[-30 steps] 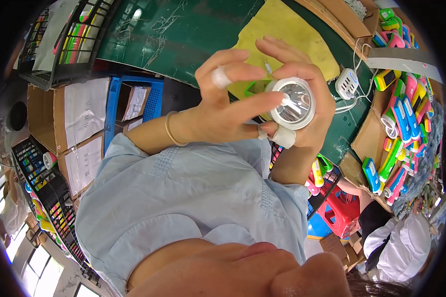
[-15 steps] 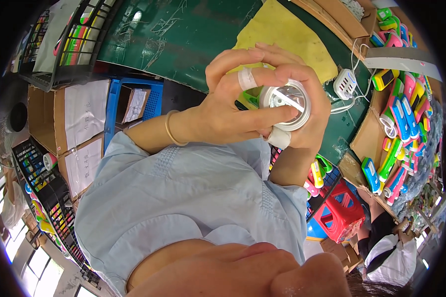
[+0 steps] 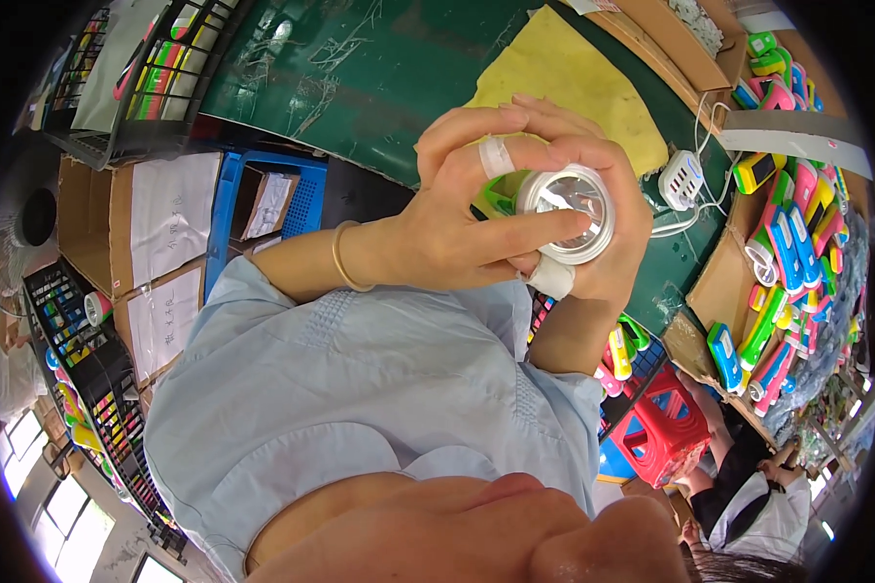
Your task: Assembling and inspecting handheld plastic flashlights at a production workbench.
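Note:
Both of my hands are closed around a flashlight point(image 3: 566, 201) with a white ring and a clear round lens facing up. Part of its green body shows between my fingers. My left hand point(image 3: 447, 199), with a bangle at the wrist and white tape on one finger, grips it from the left, its thumb lying across the lens. My right hand point(image 3: 627, 199) wraps the far and right sides, and white tape circles its thumb. Most of the flashlight's body is hidden by my hands. Beneath and beyond them, a yellow cloth point(image 3: 574, 73) lies on the green tabletop point(image 3: 360, 97).
A white power strip point(image 3: 681, 180) with cables sits right of my hands. Colourful flashlights point(image 3: 787, 233) fill a cardboard box at right. A red stool point(image 3: 663, 432) and another person point(image 3: 758, 505) are lower right. Left are a black crate point(image 3: 156, 97) and a blue crate point(image 3: 306, 194).
My hands and the flashlight have shifted slightly right and down in view. The pale bar seen across the lens earlier no longer shows. My grip looks the same.

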`<action>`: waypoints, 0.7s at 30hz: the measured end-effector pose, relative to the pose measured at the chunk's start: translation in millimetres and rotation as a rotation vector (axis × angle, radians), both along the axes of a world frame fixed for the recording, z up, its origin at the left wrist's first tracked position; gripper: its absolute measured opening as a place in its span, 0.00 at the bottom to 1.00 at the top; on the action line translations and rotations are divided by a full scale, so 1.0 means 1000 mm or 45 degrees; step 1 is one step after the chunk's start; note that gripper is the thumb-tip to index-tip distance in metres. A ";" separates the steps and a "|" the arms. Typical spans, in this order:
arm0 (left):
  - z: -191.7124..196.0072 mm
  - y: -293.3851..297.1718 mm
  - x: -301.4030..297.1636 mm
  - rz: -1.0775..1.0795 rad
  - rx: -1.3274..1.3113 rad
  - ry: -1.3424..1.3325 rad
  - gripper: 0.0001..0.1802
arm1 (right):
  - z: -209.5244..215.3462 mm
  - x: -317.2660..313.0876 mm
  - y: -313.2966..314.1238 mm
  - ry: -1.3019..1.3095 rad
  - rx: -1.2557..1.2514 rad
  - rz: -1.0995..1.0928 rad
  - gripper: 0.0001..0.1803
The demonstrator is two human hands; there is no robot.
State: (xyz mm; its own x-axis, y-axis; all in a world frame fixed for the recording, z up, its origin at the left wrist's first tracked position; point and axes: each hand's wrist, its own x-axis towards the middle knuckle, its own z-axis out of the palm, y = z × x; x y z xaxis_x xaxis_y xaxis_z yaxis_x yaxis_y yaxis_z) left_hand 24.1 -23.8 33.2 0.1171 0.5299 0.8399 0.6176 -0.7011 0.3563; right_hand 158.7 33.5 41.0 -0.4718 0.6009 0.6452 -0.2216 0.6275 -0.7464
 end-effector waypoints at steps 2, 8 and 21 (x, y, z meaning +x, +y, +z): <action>-0.001 0.000 -0.001 0.015 0.003 0.002 0.22 | 0.000 0.000 0.001 -0.006 -0.010 0.022 0.35; -0.006 -0.001 0.001 -0.010 0.001 -0.025 0.21 | -0.003 -0.003 -0.002 0.033 -0.054 -0.001 0.35; -0.008 -0.003 0.005 0.029 0.063 -0.098 0.16 | 0.002 -0.007 -0.008 0.059 -0.129 -0.058 0.29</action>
State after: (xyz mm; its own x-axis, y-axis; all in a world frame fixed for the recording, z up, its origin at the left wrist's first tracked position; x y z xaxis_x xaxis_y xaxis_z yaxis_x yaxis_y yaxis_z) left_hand 28.9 -26.7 24.8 0.0394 0.4893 0.8712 0.6055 -0.7052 0.3688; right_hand 151.9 25.1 43.4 -0.4139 0.6842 0.6005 -0.2302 0.5595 -0.7962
